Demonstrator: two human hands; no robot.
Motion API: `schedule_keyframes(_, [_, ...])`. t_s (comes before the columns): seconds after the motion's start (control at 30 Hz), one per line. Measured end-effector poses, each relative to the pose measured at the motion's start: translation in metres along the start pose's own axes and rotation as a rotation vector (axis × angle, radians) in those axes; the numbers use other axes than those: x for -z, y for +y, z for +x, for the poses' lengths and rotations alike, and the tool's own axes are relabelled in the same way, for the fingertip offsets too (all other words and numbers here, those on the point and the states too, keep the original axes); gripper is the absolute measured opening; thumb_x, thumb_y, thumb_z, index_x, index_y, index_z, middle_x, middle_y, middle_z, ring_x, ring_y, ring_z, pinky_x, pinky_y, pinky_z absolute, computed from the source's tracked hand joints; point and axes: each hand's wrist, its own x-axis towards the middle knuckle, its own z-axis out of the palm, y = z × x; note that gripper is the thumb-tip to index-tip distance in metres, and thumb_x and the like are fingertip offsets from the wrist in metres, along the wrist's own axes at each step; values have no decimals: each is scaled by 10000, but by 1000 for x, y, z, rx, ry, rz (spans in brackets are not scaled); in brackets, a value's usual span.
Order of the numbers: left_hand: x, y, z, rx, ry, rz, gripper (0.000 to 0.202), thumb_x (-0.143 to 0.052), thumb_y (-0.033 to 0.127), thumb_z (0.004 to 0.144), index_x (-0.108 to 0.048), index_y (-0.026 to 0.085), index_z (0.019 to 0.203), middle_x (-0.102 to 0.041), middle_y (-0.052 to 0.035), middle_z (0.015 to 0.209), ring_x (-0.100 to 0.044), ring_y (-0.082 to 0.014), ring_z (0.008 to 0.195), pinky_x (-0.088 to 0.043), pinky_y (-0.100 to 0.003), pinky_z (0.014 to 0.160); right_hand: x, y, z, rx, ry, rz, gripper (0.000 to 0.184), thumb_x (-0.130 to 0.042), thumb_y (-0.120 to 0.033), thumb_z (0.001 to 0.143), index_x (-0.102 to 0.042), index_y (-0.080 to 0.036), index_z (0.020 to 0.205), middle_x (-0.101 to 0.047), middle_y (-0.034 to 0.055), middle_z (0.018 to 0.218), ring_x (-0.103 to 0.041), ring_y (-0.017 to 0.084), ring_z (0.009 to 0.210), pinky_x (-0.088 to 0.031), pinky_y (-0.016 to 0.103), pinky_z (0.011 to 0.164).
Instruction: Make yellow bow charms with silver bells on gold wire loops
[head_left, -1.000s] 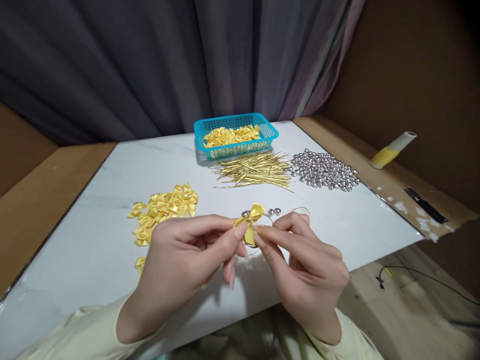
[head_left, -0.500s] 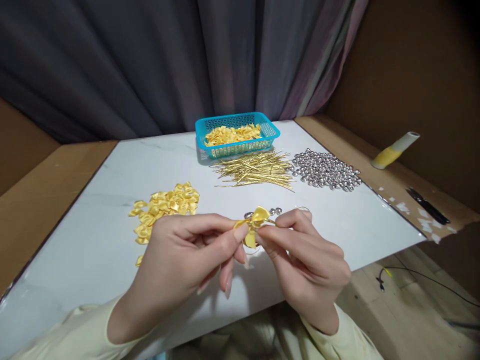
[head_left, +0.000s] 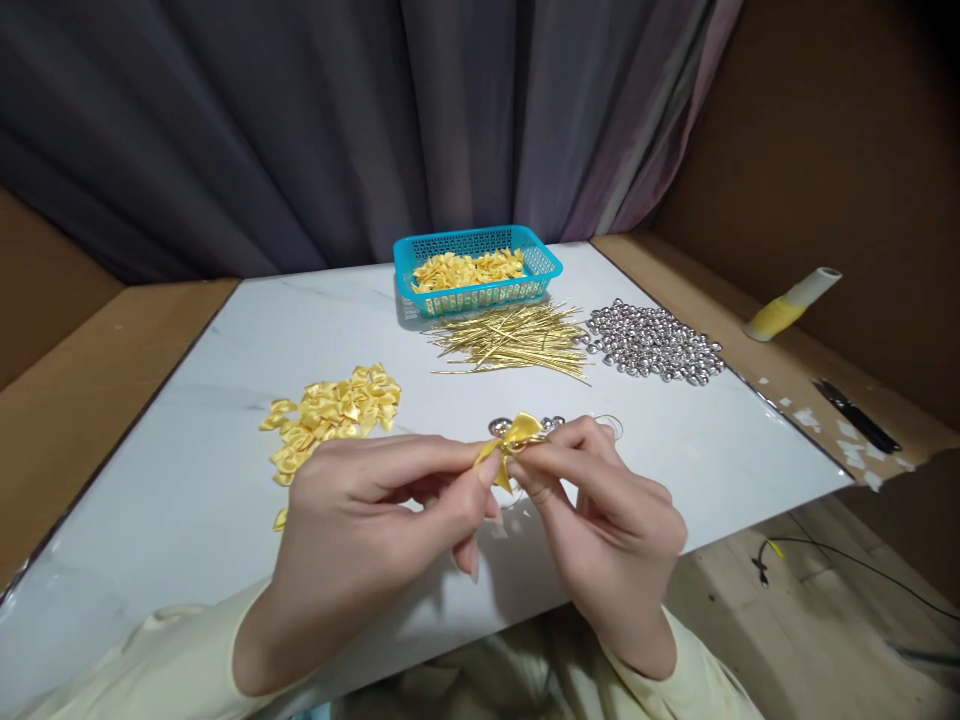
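Note:
Between my fingertips, above the white tabletop (head_left: 217, 400), is a yellow satin ribbon bow (head_left: 523, 430). My left hand (head_left: 375, 530) pinches its left side between thumb and forefinger. With thumb and forefinger, my right hand (head_left: 607, 520) grips a gold wire tie (head_left: 529, 441) at the bow's middle; the fingertips hide most of it. Just behind the bow lie a few silver beads (head_left: 500, 427), partly covered by it. A pile of yellow bows (head_left: 349, 405) lies beyond my left hand.
A blue basket (head_left: 480, 300) of yellow pieces stands at the back. Before it lie gold wire ties (head_left: 510, 340), with a silver bead pile (head_left: 652, 340) to their right. A yellow-and-white roll (head_left: 791, 305) and black-handled snips (head_left: 859, 415) are on the right-hand cardboard.
The bow has turned and tilted between my fingers, and the gold wire now loops at its middle. Both hands have drawn slightly closer together.

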Motion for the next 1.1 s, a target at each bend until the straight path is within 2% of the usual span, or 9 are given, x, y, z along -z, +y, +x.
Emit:
schedule_keyframes(0.13, [5, -3, 3, -5, -71, -6, 199, -654, 136, 786, -723, 216, 617, -594, 88, 409, -432, -25, 289, -317, -118, 298, 4, 1, 0, -119, -59, 20, 150, -661, -43, 814, -684, -184, 858, -656, 5, 721, -566, 146, 667, -432, 330, 642])
schedule_keyframes(0.27, [9, -4, 5, 13, -147, 8, 216, -645, 172, 812, -705, 191, 605, -599, 70, 400, -452, -42, 283, -336, -132, 298, 8, 2, -1, -106, -88, 6, 159, -643, -56, 828, -659, -184, 921, -676, 21, 774, -590, 165, 734, -451, 349, 694])
schedule_keyframes(0.33, [9, -3, 5, 20, -157, 11, 229, -636, 178, 819, -698, 187, 599, -602, 63, 403, -480, -51, 292, -343, -133, 300, 7, 2, -3, -98, -76, 4, 172, -623, -49, 832, -626, -194, 925, -670, 15, 769, -584, 167, 740, -461, 345, 690])
schedule_keyframes(0.5, [8, -5, 5, 12, -191, 5, 237, -632, 176, 822, -692, 177, 592, -626, 54, 440, -518, -44, 309, -352, -110, 311, 0, 2, -9, -125, 20, 25, 202, -593, -24, 821, -512, -207, 791, -562, -7, 712, -546, 149, 696, -464, 299, 621])
schedule_keyframes(0.63, [7, -7, 5, -2, -192, -5, 235, -634, 161, 817, -695, 180, 591, -615, 61, 419, -526, -38, 316, -362, -95, 335, -4, 2, -11, -137, 28, 68, 236, -585, -15, 825, -463, -206, 757, -515, -19, 696, -536, 136, 683, -469, 288, 618])
schedule_keyframes(0.73, [7, -6, 6, 19, -189, -27, 230, -642, 169, 815, -696, 181, 592, -612, 63, 414, -502, -31, 306, -352, -97, 330, -2, 3, -9, -155, 8, 57, 200, -600, -42, 837, -491, -207, 807, -550, -17, 722, -566, 142, 692, -483, 312, 651])
schedule_keyframes(0.83, [7, -2, 6, 86, -135, -58, 246, -645, 170, 808, -689, 183, 567, -570, 70, 359, -449, -22, 292, -315, -101, 318, 3, 4, -7, -177, -55, 15, 178, -640, -91, 844, -520, -210, 901, -637, 4, 808, -639, 168, 748, -493, 354, 721])
schedule_keyframes(0.93, [7, 2, 5, 159, -72, -80, 266, -641, 186, 804, -678, 187, 540, -541, 66, 330, -426, -30, 293, -302, -114, 322, 8, 5, -6, -155, -100, -18, 196, -646, -89, 843, -510, -215, 907, -683, 4, 807, -656, 185, 786, -474, 373, 758])
schedule_keyframes(1.1, [8, 5, 4, 231, -88, -60, 280, -642, 259, 806, -675, 184, 538, -539, 52, 332, -399, -45, 279, -291, -144, 326, 8, 6, -9, -126, -64, 27, 251, -621, -31, 830, -466, -225, 865, -695, -10, 760, -606, 184, 784, -440, 362, 746])
